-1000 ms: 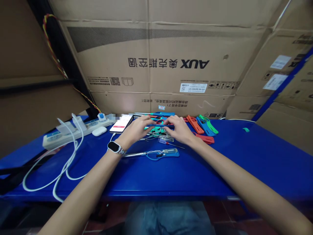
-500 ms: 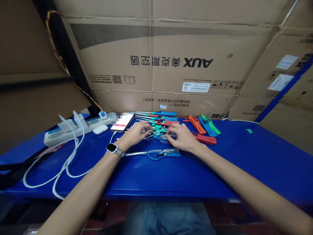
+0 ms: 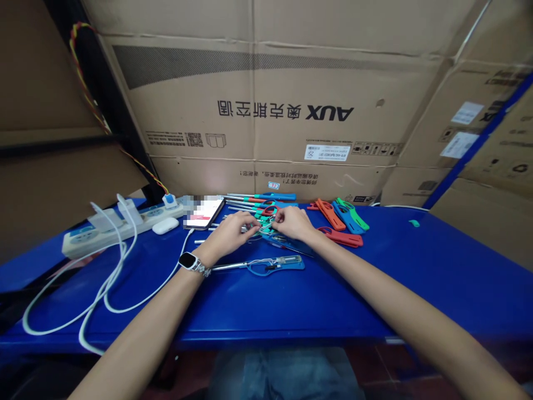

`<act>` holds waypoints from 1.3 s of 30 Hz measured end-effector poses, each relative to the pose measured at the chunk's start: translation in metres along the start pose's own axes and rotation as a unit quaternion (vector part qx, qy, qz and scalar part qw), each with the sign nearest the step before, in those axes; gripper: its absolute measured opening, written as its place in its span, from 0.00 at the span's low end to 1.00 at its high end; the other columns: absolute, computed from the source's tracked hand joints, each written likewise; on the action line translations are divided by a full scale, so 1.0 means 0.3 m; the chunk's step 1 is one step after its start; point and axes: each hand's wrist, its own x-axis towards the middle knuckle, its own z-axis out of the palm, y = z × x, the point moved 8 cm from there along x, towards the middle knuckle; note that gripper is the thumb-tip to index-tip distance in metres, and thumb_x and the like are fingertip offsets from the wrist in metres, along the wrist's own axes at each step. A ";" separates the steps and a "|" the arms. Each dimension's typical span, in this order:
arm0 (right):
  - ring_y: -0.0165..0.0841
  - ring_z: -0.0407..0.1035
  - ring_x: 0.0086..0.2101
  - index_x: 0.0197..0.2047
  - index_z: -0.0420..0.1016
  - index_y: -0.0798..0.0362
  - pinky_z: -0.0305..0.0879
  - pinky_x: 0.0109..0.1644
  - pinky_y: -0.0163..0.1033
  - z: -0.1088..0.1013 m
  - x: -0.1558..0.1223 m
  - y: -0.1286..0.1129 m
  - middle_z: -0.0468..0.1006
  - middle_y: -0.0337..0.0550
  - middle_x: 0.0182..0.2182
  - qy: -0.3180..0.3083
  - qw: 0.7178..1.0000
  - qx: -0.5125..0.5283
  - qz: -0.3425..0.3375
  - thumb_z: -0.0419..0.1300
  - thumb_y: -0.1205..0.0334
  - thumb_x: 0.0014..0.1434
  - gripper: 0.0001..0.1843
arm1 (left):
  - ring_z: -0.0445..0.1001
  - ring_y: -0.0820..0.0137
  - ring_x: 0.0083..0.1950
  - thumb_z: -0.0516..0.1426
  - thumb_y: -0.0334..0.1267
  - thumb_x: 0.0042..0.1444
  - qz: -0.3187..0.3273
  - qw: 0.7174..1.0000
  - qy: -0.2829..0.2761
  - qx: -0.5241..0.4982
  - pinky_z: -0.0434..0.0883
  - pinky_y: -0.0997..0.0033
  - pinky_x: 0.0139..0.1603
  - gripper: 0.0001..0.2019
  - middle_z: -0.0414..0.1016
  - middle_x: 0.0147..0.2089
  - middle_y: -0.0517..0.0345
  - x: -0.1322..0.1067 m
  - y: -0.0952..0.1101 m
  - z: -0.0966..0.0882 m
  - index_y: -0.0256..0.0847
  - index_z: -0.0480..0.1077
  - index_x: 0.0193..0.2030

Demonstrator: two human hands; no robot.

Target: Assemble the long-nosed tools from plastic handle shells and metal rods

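Over a pile of half-opened long-nosed lighters, my left hand (image 3: 236, 233) and my right hand (image 3: 293, 223) face each other with thumbs and fingertips pinched. A thin white wire (image 3: 267, 226) runs between the fingertips, and both pinches appear closed on it. Below the hands lies a blue lighter half (image 3: 287, 242), partly hidden by the right hand. Nearer to me rests another opened blue lighter (image 3: 277, 266) with a metal tube, white wires and a clear tank. Behind the hands, several lighters (image 3: 278, 196) with blue, red and green parts lie side by side.
To the right lie orange (image 3: 332, 215), green (image 3: 353, 215) and red handle shells (image 3: 345, 238). On the left are a phone (image 3: 206, 214), a white earbud case (image 3: 165, 225), a power strip (image 3: 89, 236) and looping white cables (image 3: 112, 272). Cardboard (image 3: 287, 72) stands along the table's back.
My right hand has moved slightly left, closer to the left hand, and its fingers have closed to a pinch. The whole view has shifted a little.
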 end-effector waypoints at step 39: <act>0.26 0.67 0.25 0.43 0.70 0.52 0.63 0.29 0.33 -0.025 -0.206 -0.106 0.72 0.36 0.30 0.082 0.897 0.418 -0.113 0.62 0.62 0.53 0.13 | 0.73 0.68 0.38 0.58 0.41 0.62 0.018 0.975 0.060 -0.215 0.72 0.67 0.41 0.08 0.73 0.40 0.54 -0.024 0.109 -0.019 0.39 0.72 0.42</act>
